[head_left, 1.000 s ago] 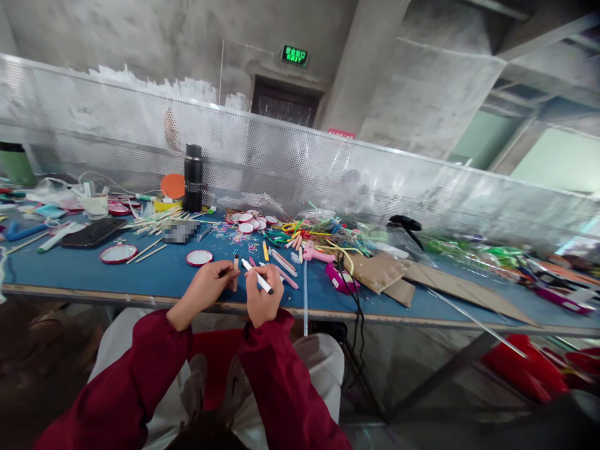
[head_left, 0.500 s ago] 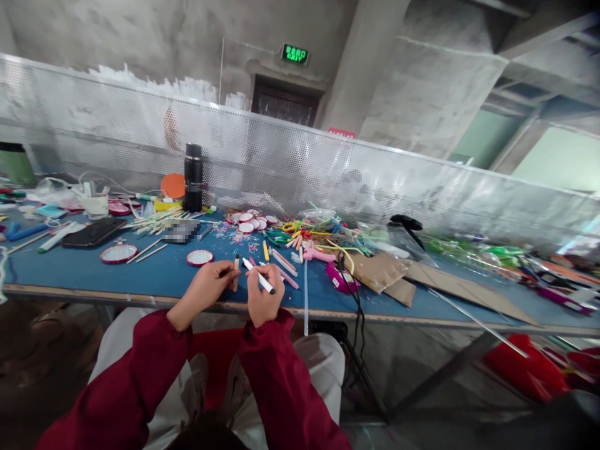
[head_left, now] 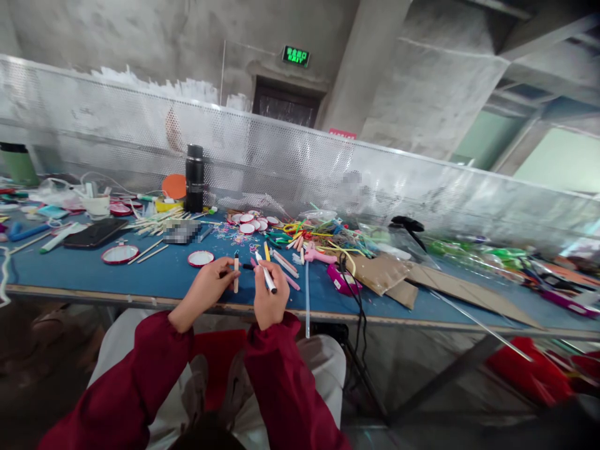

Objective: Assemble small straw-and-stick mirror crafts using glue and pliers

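My left hand (head_left: 216, 284) pinches a small flat wooden stick (head_left: 236, 278) with a dark tip, held upright near the table's front edge. In my right hand (head_left: 270, 300) is a white marker (head_left: 266, 273) with a black end, slanting with its narrow tip up and to the left. The marker and the stick are a short gap apart. Between the hands shows a small black piece (head_left: 248, 267), perhaps a cap; I cannot tell whether my right fingers touch it. Beyond lie a yellow stick (head_left: 267, 251) and pink sticks (head_left: 291, 282).
A round red-rimmed piece (head_left: 200, 258) lies left of my hands. Further back stand a black bottle (head_left: 194, 181) and a heap of coloured strips (head_left: 328, 234). To the right are a pink glue gun (head_left: 319, 255), a purple box (head_left: 344, 279) with black cables, and cardboard (head_left: 382, 272).
My right hand has moved a little to the right, away from the stick, and the marker now stands steeper. The black piece between the hands has come into view. My left hand has hardly moved.
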`<state>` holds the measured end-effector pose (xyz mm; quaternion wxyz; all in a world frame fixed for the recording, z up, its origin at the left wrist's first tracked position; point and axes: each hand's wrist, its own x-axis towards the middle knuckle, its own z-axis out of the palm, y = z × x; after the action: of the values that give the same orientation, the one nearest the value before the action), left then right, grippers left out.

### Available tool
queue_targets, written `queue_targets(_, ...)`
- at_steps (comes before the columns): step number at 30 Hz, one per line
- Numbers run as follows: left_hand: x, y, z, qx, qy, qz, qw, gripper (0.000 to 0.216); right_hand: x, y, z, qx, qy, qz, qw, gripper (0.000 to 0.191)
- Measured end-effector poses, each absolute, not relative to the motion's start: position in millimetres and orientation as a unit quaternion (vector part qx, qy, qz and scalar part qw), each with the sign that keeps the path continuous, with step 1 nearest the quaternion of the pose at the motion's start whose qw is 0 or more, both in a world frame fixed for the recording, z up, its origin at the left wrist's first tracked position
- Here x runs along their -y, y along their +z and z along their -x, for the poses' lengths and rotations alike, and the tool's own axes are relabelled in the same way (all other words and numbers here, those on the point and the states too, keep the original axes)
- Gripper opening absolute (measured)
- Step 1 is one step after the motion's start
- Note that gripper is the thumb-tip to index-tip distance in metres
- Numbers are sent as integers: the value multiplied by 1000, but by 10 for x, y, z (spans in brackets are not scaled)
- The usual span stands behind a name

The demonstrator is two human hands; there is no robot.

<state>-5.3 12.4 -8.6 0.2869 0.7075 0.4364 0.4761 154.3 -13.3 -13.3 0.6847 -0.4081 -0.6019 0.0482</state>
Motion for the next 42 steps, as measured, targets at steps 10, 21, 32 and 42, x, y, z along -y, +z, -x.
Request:
queue_targets(10, -184, -80, 43, -481, 463, -705, 240, 24, 266, -131, -1930, 674, -55, 481, 558, 31)
queue_targets(21, -339, -205, 67, -546, 424, -701, 172, 27, 269, -187, -1993, 653, -24, 486, 580, 35)
queue_targets(32, -298, -70, 157, -554, 382, -723, 159, 17, 286, -167, -2001, 643, -6, 485, 593, 33)
queue_targets(42, -279, -70, 143, -552, 387, -717, 178, 20, 182, -170, -2078, 678, -56, 513, 523, 33)
